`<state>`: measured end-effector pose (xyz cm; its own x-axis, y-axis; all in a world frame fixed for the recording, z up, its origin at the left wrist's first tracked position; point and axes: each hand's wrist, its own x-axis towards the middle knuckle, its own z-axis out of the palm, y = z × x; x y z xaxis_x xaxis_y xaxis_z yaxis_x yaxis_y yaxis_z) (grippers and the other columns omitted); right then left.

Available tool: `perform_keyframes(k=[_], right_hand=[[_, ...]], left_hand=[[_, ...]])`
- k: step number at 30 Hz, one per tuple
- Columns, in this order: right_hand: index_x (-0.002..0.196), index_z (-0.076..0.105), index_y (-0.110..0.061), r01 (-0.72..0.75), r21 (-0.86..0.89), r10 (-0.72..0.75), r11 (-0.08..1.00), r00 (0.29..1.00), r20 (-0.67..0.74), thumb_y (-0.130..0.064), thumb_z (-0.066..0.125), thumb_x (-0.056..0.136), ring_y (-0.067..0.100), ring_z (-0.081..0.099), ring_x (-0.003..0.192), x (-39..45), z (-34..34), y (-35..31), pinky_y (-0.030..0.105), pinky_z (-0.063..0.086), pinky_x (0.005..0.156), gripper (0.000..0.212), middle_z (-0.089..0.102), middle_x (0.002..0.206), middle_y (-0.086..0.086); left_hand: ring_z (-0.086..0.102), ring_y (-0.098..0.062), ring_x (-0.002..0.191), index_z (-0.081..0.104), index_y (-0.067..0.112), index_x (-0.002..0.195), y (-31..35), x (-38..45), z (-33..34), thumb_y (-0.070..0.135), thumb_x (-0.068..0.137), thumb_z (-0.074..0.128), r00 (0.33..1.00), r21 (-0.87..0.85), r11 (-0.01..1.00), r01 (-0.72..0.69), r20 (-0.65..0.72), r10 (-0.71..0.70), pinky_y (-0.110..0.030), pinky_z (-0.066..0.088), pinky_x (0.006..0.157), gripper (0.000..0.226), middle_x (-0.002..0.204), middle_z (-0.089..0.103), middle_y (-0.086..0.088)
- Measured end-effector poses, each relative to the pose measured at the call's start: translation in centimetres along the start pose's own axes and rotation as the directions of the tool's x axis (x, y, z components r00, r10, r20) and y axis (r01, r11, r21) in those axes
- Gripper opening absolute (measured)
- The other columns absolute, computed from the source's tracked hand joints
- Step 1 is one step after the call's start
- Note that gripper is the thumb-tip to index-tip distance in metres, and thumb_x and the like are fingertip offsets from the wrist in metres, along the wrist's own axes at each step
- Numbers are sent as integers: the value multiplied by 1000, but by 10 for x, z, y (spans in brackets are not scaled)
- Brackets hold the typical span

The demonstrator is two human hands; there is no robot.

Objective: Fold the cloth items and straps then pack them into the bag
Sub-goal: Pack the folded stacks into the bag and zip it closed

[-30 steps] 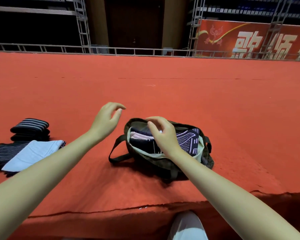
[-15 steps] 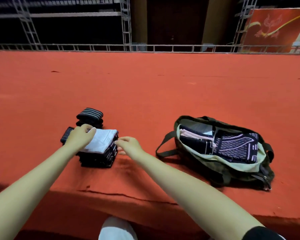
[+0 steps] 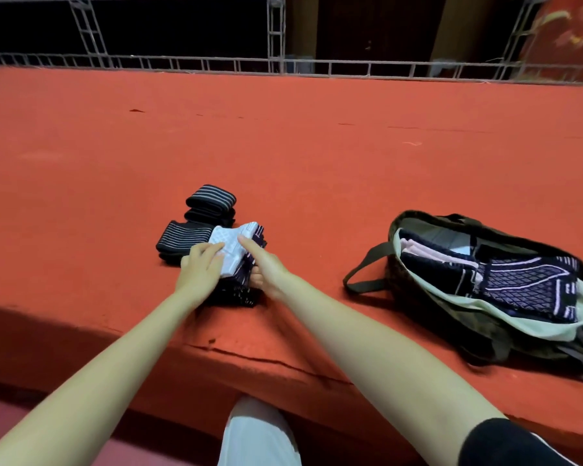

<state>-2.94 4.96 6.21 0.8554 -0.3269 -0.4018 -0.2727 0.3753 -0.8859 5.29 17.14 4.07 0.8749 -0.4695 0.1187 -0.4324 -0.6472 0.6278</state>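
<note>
**Both hands on the folded stack; bag open at right**

Left to right, head view. On the red carpeted platform [image 3: 283, 156], far left of the group, I see two dark folded straps with thin pale stripes: one rolled bundle [image 3: 211, 205] further back, one flatter piece [image 3: 184, 238] nearer, touching the stack beside it.

My left hand [image 3: 201, 267] lies on the left side of the stack, fingers curled over the white folded cloth [image 3: 234, 245] on top. Beneath that cloth sits a pile of dark navy patterned folded cloths [image 3: 238, 290].

My right hand [image 3: 266, 269] grips the same stack from its right side, thumb laid on top of the white cloth, fingers tucked under the edge of the pile. The stack appears slightly tilted; whether it has left the carpet I cannot tell.

Well apart to the right: the olive-green fabric bag [image 3: 418, 284], mouth open, pale lining showing. Inside lie pink and navy folded cloths [image 3: 525, 287].
</note>
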Motion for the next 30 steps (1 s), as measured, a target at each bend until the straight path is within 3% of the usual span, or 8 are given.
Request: perform_keyframes(k=[5, 8, 11, 14, 16, 21, 24, 30], right_hand=[[121, 55, -1, 16, -122, -32, 992, 990, -135, -24, 77, 71, 24, 65, 100, 13, 14, -5, 27, 47, 71, 59, 66, 114, 9], [120, 58, -2, 41, -9, -42, 999, 992, -122, -15, 74, 65, 25, 68, 82, 8, -5, -14, 27, 51, 62, 58, 69, 104, 14], [108, 63, -5, 136, 109, -130, 985, 990, -60, -9, 68, 78, 17, 65, 60, -18, -39, -40, 23, 51, 51, 31, 70, 82, 8], [103, 65, -6, 300, 265, -302, 917, 953, -35, -5, 66, 77, 18, 67, 71, -54, -82, -75, 28, 55, 68, 26, 70, 90, 9], [104, 65, -5, 393, 346, -396, 852, 916, -65, -6, 65, 74, 21, 68, 83, -80, -115, -96, 33, 54, 82, 30, 70, 99, 10], [95, 63, -11, 507, 373, -461, 777, 862, -210, -16, 59, 85, 19, 68, 71, -164, -208, -130, 31, 54, 74, 12, 72, 82, 5], [100, 62, -11, 531, 374, -435, 760, 844, -313, -20, 63, 80, 22, 69, 77, -200, -259, -128, 38, 54, 81, 21, 72, 88, 8], [98, 62, -7, 455, 272, -350, 848, 866, -357, -9, 53, 86, 21, 68, 65, -231, -321, -100, 29, 57, 57, 15, 71, 80, 7]], left_hand=[[43, -21, 123, 59, 28, 122, 8, 8, 2, 21, 97, 30, 997, -130, 991, -22, -75, 13, -32, 28, 98, 39, 128, 54, 0], [52, -18, 111, 63, 17, 115, 33, 2, -16, 19, 96, 32, 985, -436, 900, -19, -164, -59, -31, 36, 97, 36, 115, 60, -1], [60, -13, 95, 65, 19, 99, 71, -2, -35, 17, 94, 34, 946, -625, 770, -128, -309, -93, -22, 46, 79, 32, 100, 64, 1], [57, -3, 72, 62, 19, 89, 103, -1, -30, 14, 94, 35, 901, -746, 639, -186, -388, -191, -14, 42, 61, 28, 82, 60, 7], [52, -9, 68, 62, 19, 84, 123, 2, -12, 15, 91, 37, 920, -788, 600, -134, -324, -220, -19, 41, 60, 27, 77, 58, 5], [46, -13, 63, 61, 15, 87, 188, -14, 68, 8, 94, 37, 1000, -761, 649, -7, -5, 4, -19, 40, 54, 25, 73, 52, 1], [55, -14, 89, 62, 16, 105, 236, -25, 103, 14, 94, 48, 983, -659, 742, -124, 19, 181, -28, 45, 80, 18, 96, 60, 0], [47, -24, 121, 54, 25, 129, 310, 1, 142, 38, 84, 64, 866, -205, 874, -440, 163, 473, -40, 38, 105, 47, 126, 53, -9]])
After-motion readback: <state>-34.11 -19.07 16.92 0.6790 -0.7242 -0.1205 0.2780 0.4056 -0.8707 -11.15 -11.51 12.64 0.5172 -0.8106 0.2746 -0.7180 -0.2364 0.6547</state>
